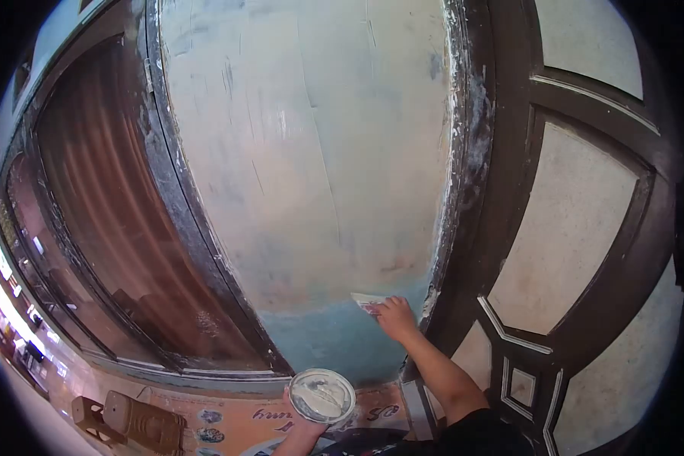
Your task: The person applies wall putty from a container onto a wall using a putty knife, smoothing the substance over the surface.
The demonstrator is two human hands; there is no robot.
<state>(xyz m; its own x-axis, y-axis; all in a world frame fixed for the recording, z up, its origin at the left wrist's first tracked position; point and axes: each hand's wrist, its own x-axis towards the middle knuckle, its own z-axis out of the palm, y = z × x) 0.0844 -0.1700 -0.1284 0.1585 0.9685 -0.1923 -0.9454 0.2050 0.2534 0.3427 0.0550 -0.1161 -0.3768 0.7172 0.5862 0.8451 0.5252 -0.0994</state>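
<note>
In my right hand point(397, 318) is a flat, pale putty scraper point(366, 301), its blade against or very close to the wall point(304, 197). That spot lies just above the lower blue-green band point(319, 342). Low in front of me, my left hand point(302, 436) holds a round tub point(352, 393) from below and from its left side. White putty point(323, 397) lies inside it, uneven on top. The wall panel has pale, patchy smears, several thin scratch-like lines and rough, chipped edges along both sides.
A dark-framed window with a brown curtain point(121, 197) stands left. On the right is a dark brown door or panelling point(509, 167) with pale inset panels. A printed orange banner point(235, 414) covers the floor, and a brown plastic object point(144, 418) stands lower left.
</note>
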